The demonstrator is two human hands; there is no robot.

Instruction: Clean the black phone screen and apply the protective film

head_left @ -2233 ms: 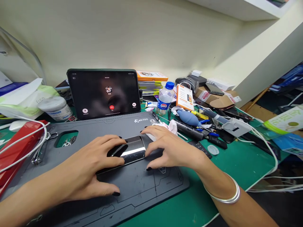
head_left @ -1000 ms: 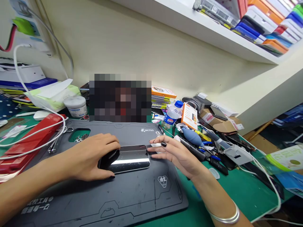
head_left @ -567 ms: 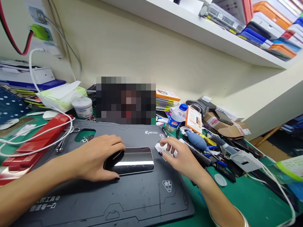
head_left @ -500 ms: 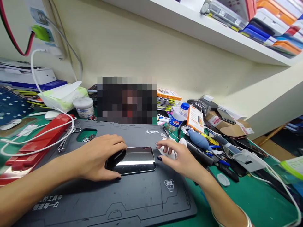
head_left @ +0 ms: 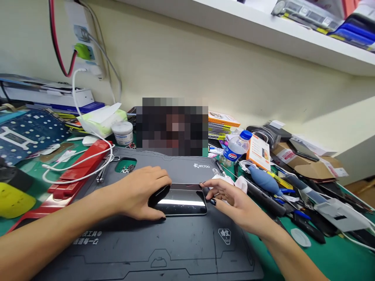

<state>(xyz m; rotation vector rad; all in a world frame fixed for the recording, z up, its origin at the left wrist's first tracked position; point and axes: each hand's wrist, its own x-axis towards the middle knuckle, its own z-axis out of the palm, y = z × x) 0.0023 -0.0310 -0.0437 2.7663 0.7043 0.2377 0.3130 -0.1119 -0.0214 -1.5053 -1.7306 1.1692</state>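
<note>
A black smartphone [head_left: 184, 201] lies screen up on a dark grey work mat [head_left: 175, 242], with a bright strip of light reflected across its glass. My left hand [head_left: 143, 193] grips its left end, thumb along the near edge and fingers over the far edge. At the phone's right end is my right hand [head_left: 231, 199], fingers curved and parted. Its index fingertip reaches the far right corner, while the thumb sits just off the right edge. Behind that hand, crumpled white tissue [head_left: 241, 183] is partly hidden.
Left of the mat are a red strip-shaped tool [head_left: 73, 171], a white cable [head_left: 77, 181] and a tub [head_left: 122, 132]. To the right stand a bottle [head_left: 236, 150], a blue air blower [head_left: 265, 177] and several tools. A pixelated patch covers the back centre.
My right hand has moved in to the phone's right end; it was apart from it before. My left hand keeps its grip. The whole view has shifted, bringing a yellow object in at left.
</note>
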